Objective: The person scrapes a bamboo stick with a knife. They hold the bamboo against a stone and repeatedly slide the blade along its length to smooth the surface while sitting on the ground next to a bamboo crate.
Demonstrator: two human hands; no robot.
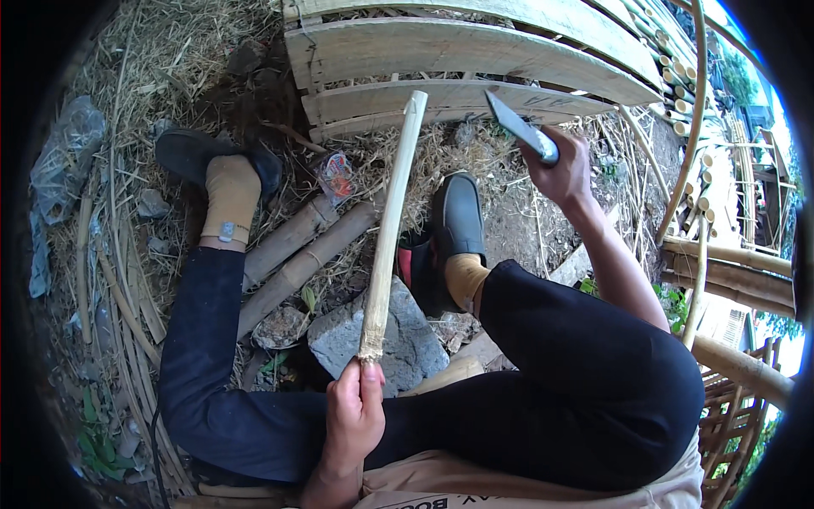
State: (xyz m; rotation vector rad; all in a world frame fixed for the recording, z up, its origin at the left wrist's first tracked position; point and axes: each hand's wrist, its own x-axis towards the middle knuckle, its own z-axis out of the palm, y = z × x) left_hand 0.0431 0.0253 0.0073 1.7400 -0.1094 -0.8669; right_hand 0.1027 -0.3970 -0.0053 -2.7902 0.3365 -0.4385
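My left hand point(352, 417) is closed around the lower end of a pale, peeled wooden stick point(393, 220), thumb along it. The stick stands up from the fist and leans slightly right, its rough, fibrous lower end just above the thumb. In my right hand point(561, 172), raised at the upper right, is a knife point(519, 127) with a flat grey blade pointing up and left. A rounded grey end shows at the fist; the rest of its handle is hidden by my fingers. Stick and blade are apart.
A grey stone block point(339, 343) lies between my legs, behind the stick. Two bamboo poles point(309, 254) rest on straw-covered ground. Wooden slats point(466, 55) stand ahead. Stacked bamboo point(704, 187) is at the right, a clear plastic bag point(68, 161) far left.
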